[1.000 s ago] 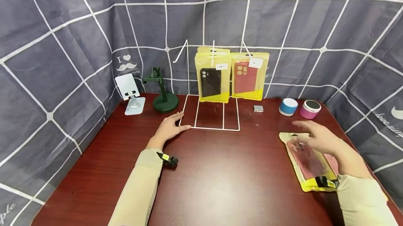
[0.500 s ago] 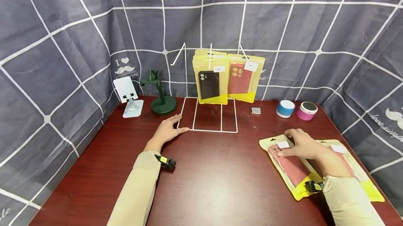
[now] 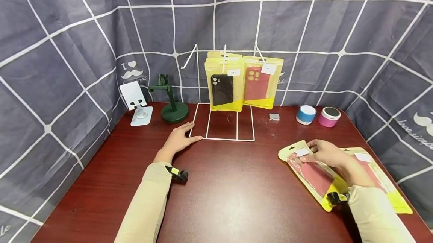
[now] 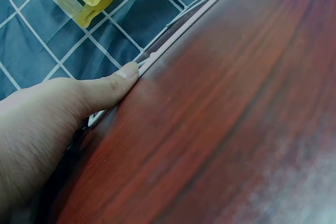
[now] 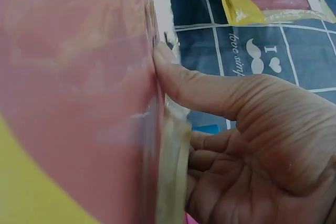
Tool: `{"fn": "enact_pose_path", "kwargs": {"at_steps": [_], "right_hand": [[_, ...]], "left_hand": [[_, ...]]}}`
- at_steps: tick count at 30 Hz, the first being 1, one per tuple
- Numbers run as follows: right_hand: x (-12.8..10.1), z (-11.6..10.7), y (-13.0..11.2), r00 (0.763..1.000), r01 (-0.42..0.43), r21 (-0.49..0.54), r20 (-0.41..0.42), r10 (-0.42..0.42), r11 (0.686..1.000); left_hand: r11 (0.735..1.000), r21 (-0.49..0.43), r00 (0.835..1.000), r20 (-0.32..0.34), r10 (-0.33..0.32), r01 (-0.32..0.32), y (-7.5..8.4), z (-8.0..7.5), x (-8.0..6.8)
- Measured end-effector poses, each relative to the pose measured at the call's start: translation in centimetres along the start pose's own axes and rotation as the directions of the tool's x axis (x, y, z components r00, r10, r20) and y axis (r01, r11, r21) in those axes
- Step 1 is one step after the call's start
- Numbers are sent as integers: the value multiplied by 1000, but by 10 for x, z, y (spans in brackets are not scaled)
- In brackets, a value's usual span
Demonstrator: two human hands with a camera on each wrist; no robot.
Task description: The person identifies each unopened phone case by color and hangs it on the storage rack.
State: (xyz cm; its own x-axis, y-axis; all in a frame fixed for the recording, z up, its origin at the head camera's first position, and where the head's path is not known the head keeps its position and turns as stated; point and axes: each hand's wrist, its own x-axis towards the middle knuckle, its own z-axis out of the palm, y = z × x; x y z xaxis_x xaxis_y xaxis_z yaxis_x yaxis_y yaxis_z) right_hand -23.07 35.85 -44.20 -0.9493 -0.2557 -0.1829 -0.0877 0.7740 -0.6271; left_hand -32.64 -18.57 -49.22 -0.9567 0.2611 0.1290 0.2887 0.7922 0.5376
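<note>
Right grip pinches a pouch, palm visible only in its wrist view; left grip, spread, touches the rack.

Our head view bright, a pale glare we see on the table, dark shadow under the right sleeve, our wrist views dimmer, the package blurred up close at right.
</note>
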Motion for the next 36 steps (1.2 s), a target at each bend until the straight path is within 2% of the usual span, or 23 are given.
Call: {"fn": "enact_pose_path", "kwargs": {"at_steps": [4, 9, 19, 24, 30, 33, 36], "right_hand": [[1, 1, 0, 999, 5, 78, 46, -9, 997], [1, 0, 0, 998, 11, 101, 56, -17, 995], [-4, -3, -1, 997, 73, 63, -7, -72, 995], [-7, -10, -1, 997, 73, 145, -50, -66, 987], [-8, -19, -7, 992, 87, 249, -113, -60, 965], [-12, -24, -17, 990, 88, 348, -133, -44, 933], [-19, -31, -33, 982, 144, 431, -173, -75, 891]], "left_hand": [[1000, -3, 1000, -1, -4, 4, 1, 0, 0], [1000, -11, 1000, -10, 1, -1, 2, -1, 1], [1000, -14, 1000, 3, -3, 3, 0, -1, 0], [1000, -12, 1000, 10, -11, 11, 1, -2, -1], [1000, -6, 1000, 5, -9, 9, 2, -4, 1], [1000, -4, 1000, 2, -9, 9, 2, -4, 1], [1000, -8, 1000, 9, -6, 6, 2, -2, 1]]}}
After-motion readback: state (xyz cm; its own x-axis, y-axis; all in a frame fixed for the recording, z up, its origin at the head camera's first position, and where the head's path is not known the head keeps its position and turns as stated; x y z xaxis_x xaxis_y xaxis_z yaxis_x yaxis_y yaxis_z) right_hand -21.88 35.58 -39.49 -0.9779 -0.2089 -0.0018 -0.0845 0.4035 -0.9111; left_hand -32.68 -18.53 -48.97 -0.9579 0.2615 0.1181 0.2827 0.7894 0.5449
